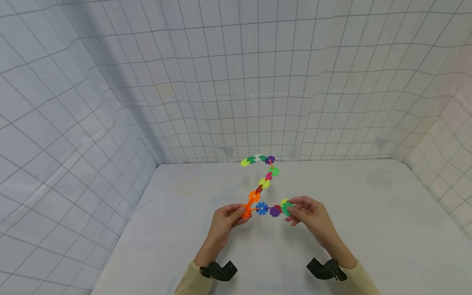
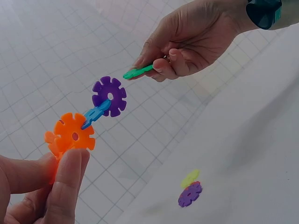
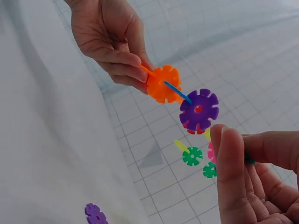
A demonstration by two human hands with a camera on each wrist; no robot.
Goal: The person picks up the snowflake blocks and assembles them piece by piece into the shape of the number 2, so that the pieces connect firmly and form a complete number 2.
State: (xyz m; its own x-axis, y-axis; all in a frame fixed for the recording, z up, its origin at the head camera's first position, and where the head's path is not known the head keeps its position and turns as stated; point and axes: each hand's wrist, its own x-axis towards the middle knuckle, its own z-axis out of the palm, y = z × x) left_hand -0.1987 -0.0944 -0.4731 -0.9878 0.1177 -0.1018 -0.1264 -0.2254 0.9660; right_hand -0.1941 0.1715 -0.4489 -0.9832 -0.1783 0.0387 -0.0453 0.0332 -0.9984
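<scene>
A chain of colourful slotted plastic discs runs from my hands toward the back in the head view. My left hand (image 1: 229, 221) pinches an orange disc (image 1: 246, 211) in it between thumb and fingers. From that end a blue disc (image 1: 262, 208) reaches right, with a purple disc (image 2: 110, 96) slotted onto it. My right hand (image 1: 309, 214) pinches a green disc (image 2: 138, 71); a small gap separates it from that purple disc in the left wrist view. Another purple disc (image 2: 190, 194) lies on the table with red and yellow pieces touching it.
The chain's far part bends back through a yellow disc (image 1: 264, 183) and a green disc (image 1: 273, 171), curving left to a yellow end disc (image 1: 245, 162). A white table (image 1: 166, 233) lies below. Grid-patterned white sheeting (image 1: 273, 102) rises behind and at both sides.
</scene>
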